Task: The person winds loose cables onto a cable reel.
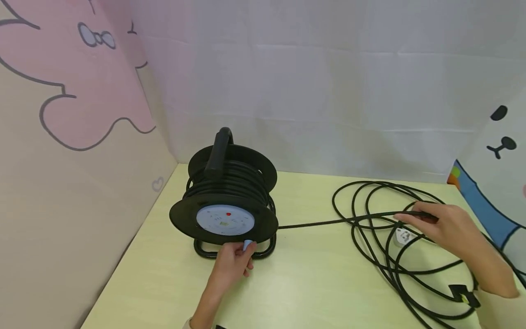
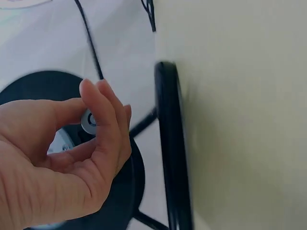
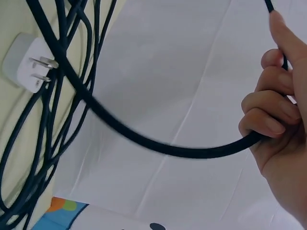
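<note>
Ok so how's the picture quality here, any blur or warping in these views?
Head view: even, soft light and sharp, but wide-angle bending at the edges; the cable reel stays crisp. Left wrist view: the left hand fills the frame, with the reel's rim slightly smeared. Right wrist view: the black cable is motion-blurred near the right hand, while the white plug is clearer.

A pale yellow-green table [image 1: 312,283] fills the lower half of the head view. A white sheet backdrop [image 1: 328,91] hangs at twelve o'clock behind it. At nine o'clock stands a beige panel [image 1: 61,205] with a pink cartoon shape [image 1: 82,82] outlined in grey. At three o'clock, a white cartoon figure [image 1: 499,151] with blue trim leans in.
</note>
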Available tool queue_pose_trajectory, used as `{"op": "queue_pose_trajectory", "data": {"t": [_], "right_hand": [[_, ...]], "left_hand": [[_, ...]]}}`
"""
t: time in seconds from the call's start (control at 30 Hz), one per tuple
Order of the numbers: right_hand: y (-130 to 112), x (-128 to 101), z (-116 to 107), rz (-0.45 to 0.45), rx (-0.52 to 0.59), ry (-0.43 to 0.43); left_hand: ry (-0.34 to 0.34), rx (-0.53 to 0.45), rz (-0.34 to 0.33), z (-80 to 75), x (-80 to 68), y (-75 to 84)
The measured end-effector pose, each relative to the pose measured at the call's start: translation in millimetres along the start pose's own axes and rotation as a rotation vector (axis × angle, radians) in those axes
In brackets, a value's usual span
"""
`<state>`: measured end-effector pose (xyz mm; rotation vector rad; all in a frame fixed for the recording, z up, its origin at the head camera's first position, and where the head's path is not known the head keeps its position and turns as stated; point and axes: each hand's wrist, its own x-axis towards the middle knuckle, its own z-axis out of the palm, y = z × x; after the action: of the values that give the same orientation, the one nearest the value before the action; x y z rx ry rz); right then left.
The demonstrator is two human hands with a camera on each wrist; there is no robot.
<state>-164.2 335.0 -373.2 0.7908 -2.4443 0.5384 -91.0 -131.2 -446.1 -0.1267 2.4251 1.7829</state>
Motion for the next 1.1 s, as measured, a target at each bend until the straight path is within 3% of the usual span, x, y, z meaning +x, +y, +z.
{"op": "queue_pose_trajectory", "data": {"t": [0.17, 0.3, 0.7, 1.1], "right_hand": [[-4, -5, -1, 0.052, 0.018, -0.025], [-8, -6, -2, 0.073, 0.028, -0.039], [-11, -14, -4, 0.196, 0.058, -0.058], [-12, -15, -6, 0.192, 0.152, -0.019]], "left_hand": [[-0.004, -0.069, -0.091, -19.7, 0.4, -12.5], [-0.035, -0.116, -0.134, -25.9, 1.9, -16.0], [-0.021, -0.136, -0.132, -25.7, 2.3, -16.7], [0.069, -0.177, -0.179, -36.7, 1.6, -25.8]]}}
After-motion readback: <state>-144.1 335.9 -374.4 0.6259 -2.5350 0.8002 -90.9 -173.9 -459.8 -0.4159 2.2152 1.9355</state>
